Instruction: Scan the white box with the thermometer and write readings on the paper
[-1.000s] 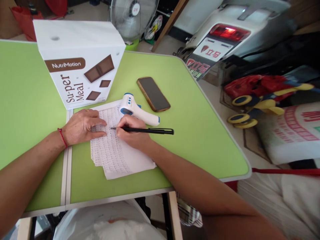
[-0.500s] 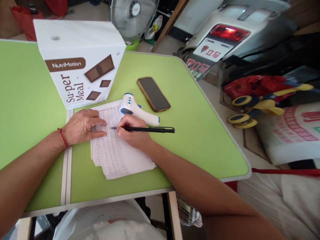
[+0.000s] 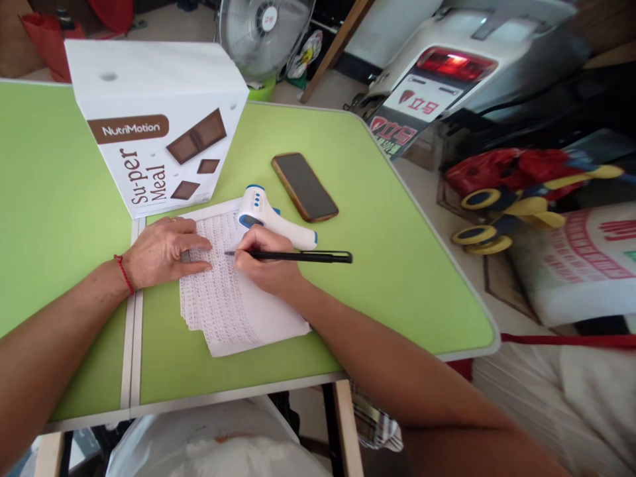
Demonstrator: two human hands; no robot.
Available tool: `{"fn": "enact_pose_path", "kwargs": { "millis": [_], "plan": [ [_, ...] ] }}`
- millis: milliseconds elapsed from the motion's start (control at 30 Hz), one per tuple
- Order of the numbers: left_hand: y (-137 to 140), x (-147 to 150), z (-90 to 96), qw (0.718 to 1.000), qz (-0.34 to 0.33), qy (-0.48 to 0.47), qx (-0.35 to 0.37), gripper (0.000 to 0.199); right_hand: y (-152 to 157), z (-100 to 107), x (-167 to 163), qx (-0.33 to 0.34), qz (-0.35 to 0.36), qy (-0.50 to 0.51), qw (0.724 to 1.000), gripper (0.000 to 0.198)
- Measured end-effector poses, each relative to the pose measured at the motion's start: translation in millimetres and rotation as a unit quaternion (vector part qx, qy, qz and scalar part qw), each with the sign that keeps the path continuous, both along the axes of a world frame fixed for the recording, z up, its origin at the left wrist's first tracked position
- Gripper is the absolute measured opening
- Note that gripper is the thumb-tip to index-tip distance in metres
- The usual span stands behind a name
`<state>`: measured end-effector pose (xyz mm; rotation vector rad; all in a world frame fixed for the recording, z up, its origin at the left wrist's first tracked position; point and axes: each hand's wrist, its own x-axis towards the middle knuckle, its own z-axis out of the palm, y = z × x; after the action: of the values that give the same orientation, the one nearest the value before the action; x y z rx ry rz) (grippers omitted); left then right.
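At the far left, beyond the table's back edge, I see a red bag (image 3: 48, 46). My left forearm comes in over the green folding table (image 3: 392, 291), a red cord bracelet (image 3: 124, 274) around the wrist, which lies across the table's pale seam. A white NutriMotion Su-per Meal box (image 3: 163, 79) stands upright behind my left hand (image 3: 163, 253). That hand lies palm down, gripping nothing; its thumb is well apart from its bent fingers, and their tips rest on the left part of the handwritten sheets (image 3: 271, 318). The sheets lie in a slightly uneven stack on the table in front of me, between my two hands and partly under them, with close rows of small writing over their left part and a blank stretch toward the right.

My right hand (image 3: 265, 262) rests on the sheets, thumb and fingers pinched narrow around a black pen (image 3: 311, 256). Its tip points left at the writing; I cannot tell whether it touches the paper. The capped-looking end sticks out past my hand to the right. Just behind that hand lies a white-and-blue infrared thermometer (image 3: 283, 226), its head over the sheets' upper edge. A standing fan (image 3: 263, 33) is on the floor beyond. Farther right, a smartphone (image 3: 307, 187) in a brown case lies face up, then a white scooter (image 3: 457, 63) and a printed sack (image 3: 586, 265) are off the table.
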<state>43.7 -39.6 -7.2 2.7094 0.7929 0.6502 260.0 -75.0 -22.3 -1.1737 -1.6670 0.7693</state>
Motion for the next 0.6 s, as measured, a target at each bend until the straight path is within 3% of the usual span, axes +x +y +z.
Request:
{"fn": "enact_pose_path", "kwargs": {
  "millis": [100,333,600],
  "plan": [
    [-0.3,-0.1,-0.3,1.000,-0.004,-0.003,0.001,0.030,0.9,0.0,-0.8,-0.005,-0.023,0.033,0.999,0.010],
    [-0.1,0.6,-0.2,1.000,-0.007,-0.008,0.005,0.027,1.4,4.1,-3.2,-0.022,0.006,0.056,0.998,0.004],
    [-0.3,0.1,1.4,1.000,-0.004,-0.003,0.001,0.025,0.4,-5.8,-7.1,-0.053,-0.017,0.070,0.996,0.003]
  ]
}}
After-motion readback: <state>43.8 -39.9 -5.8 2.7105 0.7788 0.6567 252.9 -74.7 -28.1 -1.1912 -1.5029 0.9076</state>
